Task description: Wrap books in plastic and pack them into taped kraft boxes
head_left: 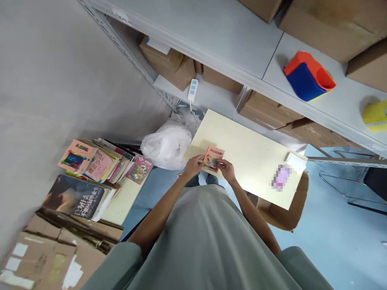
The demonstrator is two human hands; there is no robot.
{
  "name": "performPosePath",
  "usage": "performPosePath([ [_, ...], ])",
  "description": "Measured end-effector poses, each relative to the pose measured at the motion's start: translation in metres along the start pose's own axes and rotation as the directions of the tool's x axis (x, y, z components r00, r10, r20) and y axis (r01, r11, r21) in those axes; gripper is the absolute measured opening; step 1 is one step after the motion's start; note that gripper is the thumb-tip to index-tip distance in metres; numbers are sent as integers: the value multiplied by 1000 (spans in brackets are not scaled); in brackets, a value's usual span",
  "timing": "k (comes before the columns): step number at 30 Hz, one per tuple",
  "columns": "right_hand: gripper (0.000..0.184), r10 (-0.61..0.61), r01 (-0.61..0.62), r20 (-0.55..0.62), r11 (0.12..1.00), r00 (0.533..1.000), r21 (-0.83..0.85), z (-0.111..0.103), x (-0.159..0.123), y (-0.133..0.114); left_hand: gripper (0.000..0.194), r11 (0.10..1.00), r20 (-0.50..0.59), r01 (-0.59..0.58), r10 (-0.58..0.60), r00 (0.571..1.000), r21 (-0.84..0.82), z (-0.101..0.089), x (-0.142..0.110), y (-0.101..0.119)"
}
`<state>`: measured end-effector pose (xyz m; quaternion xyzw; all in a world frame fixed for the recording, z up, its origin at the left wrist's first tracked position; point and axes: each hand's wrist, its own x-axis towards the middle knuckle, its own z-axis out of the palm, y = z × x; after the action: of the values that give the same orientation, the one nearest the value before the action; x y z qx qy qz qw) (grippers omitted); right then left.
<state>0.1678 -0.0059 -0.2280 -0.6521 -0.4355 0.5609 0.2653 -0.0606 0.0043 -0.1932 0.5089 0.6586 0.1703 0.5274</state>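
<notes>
A thin salmon-pink booklet [215,153] with a colourful picture on its lower half is held over the near left edge of the cream table [248,157]. My left hand [194,166] pinches its left side. On its lower right side, the fingers of my right hand [226,169] are closed. Both forearms reach forward from my grey-green clothing. Whether the booklet touches the tabletop, I cannot tell.
Books and magazines [75,197] pile up on a side table at left, beside a white plastic bag [169,143]. A grey shelf [211,36] with cardboard boxes spans the back. A power strip [192,90], tape roll [376,116] and orange-blue holder [308,78] sit there. An open carton [299,201] stands at right.
</notes>
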Motion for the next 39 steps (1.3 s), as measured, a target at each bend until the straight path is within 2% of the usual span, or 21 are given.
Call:
performPosePath([
  [7, 33, -134, 134, -119, 991, 984, -7, 0, 75, -56, 56, 984, -75, -175, 177, 981, 25, -42, 69, 39],
  [11, 39, -116, 103, -229, 992, 966, -69, -4, 101, -75, 52, 982, -112, -185, 189, 976, 39, -58, 100, 48],
  [14, 42, -46, 21, -308, 996, 950, -84, 2, 104, -77, 51, 980, -141, -188, 197, 970, 72, -73, 101, 29],
  [18, 42, 13, -35, -283, 997, 959, -72, 28, 91, -67, 45, 963, -215, -215, 247, 945, 163, -102, 73, -25],
  [20, 41, 37, -58, -241, 995, 970, -80, 46, 83, -62, 43, 970, -291, -138, 194, 937, 201, -119, 55, -56],
  [23, 37, 66, -84, -180, 992, 981, -95, 75, 75, -59, 52, 973, -395, 28, 66, 916, 229, -141, 37, -96],
  [24, 35, 71, -88, -162, 991, 984, -99, 84, 75, -61, 52, 968, -405, 80, 24, 914, 238, -148, 34, -107],
  [26, 31, 74, -89, -131, 989, 989, -116, 100, 76, -66, 42, 951, -383, 161, -51, 923, 262, -159, 33, -124],
  [29, 27, 47, -59, -81, 987, 996, -148, 120, 81, -79, 23, 927, -306, 213, -115, 945, 310, -170, 38, -138],
  [34, 24, -54, 56, 13, 985, 998, -164, 144, 90, -105, 26, 911, -249, 209, -123, 961, 356, -179, 42, -138],
  [39, 21, -115, 139, 130, 971, 985, -194, 162, 88, -125, 21, 941, -256, 121, -39, 966, 315, -193, 32, -134],
])
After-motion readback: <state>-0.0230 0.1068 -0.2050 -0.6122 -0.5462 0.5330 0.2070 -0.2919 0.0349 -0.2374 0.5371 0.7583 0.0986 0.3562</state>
